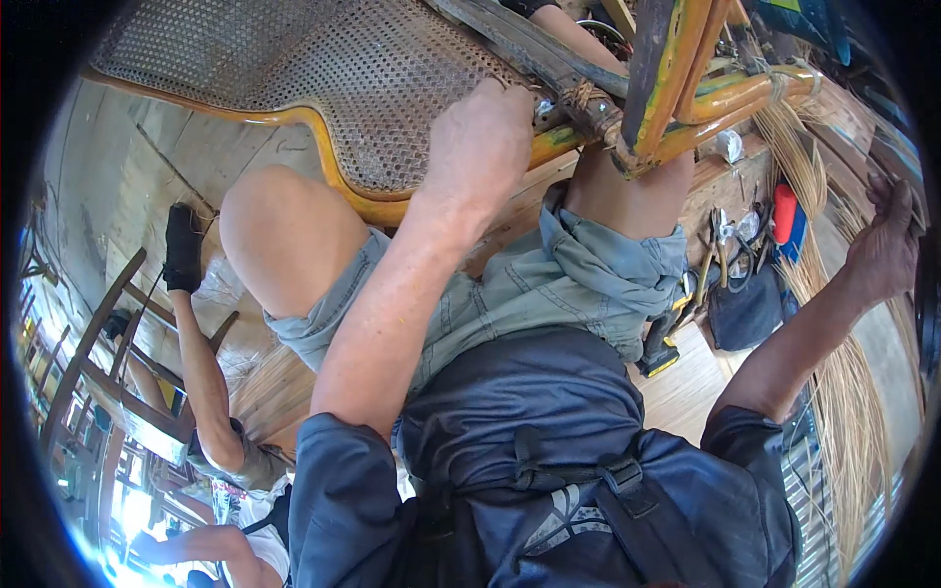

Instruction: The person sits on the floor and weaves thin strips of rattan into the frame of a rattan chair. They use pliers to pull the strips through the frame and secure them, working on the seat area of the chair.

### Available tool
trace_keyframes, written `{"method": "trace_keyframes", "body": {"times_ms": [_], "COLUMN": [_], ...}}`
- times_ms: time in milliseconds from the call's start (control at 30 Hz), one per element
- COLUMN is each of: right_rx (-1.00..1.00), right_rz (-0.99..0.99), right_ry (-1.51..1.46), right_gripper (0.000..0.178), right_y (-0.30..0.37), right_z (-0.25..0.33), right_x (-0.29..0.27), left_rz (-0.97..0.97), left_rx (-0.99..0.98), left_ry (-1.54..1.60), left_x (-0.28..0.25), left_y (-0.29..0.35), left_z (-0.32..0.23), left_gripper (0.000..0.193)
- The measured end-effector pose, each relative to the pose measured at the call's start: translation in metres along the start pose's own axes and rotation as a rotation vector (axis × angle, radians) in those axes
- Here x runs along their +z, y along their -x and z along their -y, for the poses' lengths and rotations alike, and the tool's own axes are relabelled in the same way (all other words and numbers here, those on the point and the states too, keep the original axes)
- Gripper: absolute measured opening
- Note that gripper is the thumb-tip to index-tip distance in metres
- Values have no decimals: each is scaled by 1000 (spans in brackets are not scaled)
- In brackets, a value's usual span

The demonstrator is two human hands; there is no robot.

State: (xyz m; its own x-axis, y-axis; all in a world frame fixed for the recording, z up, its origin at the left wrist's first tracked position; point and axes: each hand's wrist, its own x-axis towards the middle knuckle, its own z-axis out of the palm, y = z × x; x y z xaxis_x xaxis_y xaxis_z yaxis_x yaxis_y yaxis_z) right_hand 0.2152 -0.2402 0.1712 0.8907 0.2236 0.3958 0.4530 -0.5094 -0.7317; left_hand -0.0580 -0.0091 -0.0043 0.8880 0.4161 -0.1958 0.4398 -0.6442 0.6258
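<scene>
A rattan chair with a woven cane panel and a glossy yellow-brown frame lies across my lap at the top. My left hand is closed in a pinch at the panel's edge, beside a lashed joint of the frame. What its fingertips grip is hidden behind the hand. Far out to the right, my right hand is raised with its fingers apart, close to a dark edge. Nothing shows in it. Long pale cane strands hang beside my right forearm.
Pliers, a red-handled tool, a dark pouch and a yellow-black power tool lie to my right. Another person's arm and black-gloved hand are at left, near wooden chair frames.
</scene>
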Motion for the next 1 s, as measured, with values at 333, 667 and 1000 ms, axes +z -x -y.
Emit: {"method": "trace_keyframes", "body": {"times_ms": [333,667,1000], "right_rx": [-55,-58,-28], "right_rz": [-25,-28,70], "right_ry": [-39,-9,-104], "right_gripper": [14,16,14], "right_y": [1,9,2], "right_z": [-1,6,-7], "right_x": [-4,2,-2], "left_rz": [-7,61,-274], "left_rx": [7,-245,-301], "left_ry": [-38,468,817], "left_x": [6,-1,31], "left_y": [-8,-8,6], "left_z": [-2,-4,-6], "left_gripper": [15,21,17]}}
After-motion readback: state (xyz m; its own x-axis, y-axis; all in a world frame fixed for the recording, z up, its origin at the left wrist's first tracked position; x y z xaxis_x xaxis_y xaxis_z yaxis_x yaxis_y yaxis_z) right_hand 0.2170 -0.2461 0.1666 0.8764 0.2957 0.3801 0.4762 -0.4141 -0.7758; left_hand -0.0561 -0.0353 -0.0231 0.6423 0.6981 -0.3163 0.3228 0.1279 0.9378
